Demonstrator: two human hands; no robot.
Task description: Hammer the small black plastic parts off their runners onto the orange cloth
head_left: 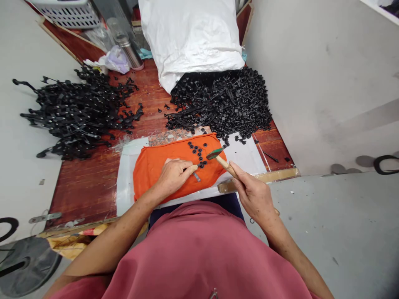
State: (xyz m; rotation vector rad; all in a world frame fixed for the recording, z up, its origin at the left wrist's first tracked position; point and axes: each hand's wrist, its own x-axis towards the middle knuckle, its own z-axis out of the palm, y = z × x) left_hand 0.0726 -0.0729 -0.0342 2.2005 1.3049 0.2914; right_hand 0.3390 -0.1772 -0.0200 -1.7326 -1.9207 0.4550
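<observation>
My right hand [254, 193] is wrapped round the wooden handle of a hammer [229, 166]. Its green and dark head hangs over the right part of an orange cloth [156, 166], near several small black round pieces [200, 153]. On the cloth, my left hand [177, 174] pinches a small dark part [197, 176] with a light ringed end, which sticks out below the thumb. The fingers hide the rest of that part.
Black strap-like parts [77, 112] lie heaped on the red wooden table [84, 187] at left. A white sack [193, 37] stands behind a pile of small black pieces [230, 99]. A metal flask [130, 52] and white basket [68, 14] are at back left.
</observation>
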